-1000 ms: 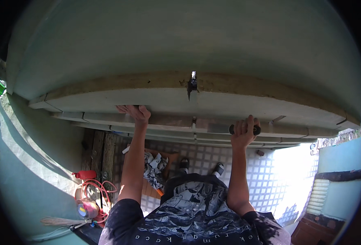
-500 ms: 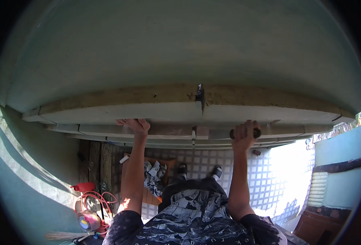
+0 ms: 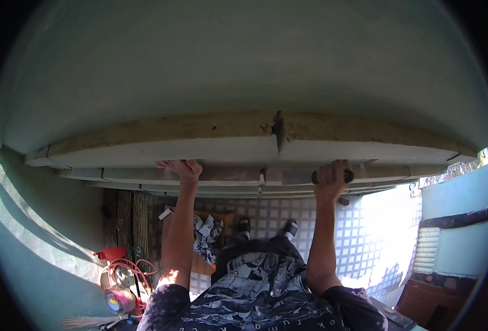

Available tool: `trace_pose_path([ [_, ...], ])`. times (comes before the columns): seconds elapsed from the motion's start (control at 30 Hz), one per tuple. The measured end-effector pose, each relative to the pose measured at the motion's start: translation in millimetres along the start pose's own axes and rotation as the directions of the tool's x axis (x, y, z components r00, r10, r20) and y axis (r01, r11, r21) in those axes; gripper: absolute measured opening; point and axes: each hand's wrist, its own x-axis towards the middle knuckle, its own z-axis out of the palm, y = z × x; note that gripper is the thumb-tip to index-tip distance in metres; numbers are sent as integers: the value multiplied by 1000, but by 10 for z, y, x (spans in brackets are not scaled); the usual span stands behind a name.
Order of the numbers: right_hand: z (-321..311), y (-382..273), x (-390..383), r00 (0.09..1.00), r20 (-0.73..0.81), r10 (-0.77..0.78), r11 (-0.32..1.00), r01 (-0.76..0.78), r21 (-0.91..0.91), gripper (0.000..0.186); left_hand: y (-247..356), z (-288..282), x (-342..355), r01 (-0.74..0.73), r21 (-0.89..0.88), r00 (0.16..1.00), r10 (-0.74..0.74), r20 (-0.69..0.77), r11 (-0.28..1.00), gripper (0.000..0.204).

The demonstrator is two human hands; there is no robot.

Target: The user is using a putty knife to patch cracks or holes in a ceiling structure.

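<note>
In front of me several pale horizontal slats run across, stacked one below another; the top slat (image 3: 166, 129) has a worn, brownish edge with a dark notch near its middle. My right hand (image 3: 331, 181) is closed around a dark round handle (image 3: 315, 177), whose ends stick out on both sides of the fist. A greyish flat area lies left of that fist; I cannot tell whether it belongs to the tool. At the second slat (image 3: 227, 174), my left hand (image 3: 184, 167) is closed with bent fingers. Its fingertips are partly hidden under the top slat, and so is anything they grip.
Below, my feet stand on a checkered tiled floor (image 3: 266, 209). Beside my left arm are a box of crumpled paper (image 3: 206, 231), a red hose (image 3: 139, 265), a red container (image 3: 110, 253) and a straw broom (image 3: 84, 321). Walls rise left and right.
The view has shifted slightly, so the slats' notch sits a little farther right. Both hands keep nearly the same place and the same grip.
</note>
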Motion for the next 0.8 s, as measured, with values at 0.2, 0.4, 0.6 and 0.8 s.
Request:
trace_pose_path([
  [0.2, -63, -25, 49, 1000, 0, -21, 999, 21, -38, 35, -16, -48, -34, 28, 13, 998, -29, 57, 1000, 47],
  [0.4, -20, 22, 3, 996, -64, 64, 998, -64, 9, 32, -27, -55, -29, -3, 13, 996, 2, 91, 1000, 49],
  [0.6, -53, 17, 53, 999, 30, 14, 1000, -13, -19, 31, 32, -7, 12, -22, 81, 1000, 22, 6, 997, 59],
  [0.8, -21, 25, 2, 998, 51, -32, 999, 33, -22, 31, -51, -59, -47, -44, 101, 994, 34, 100, 994, 61],
])
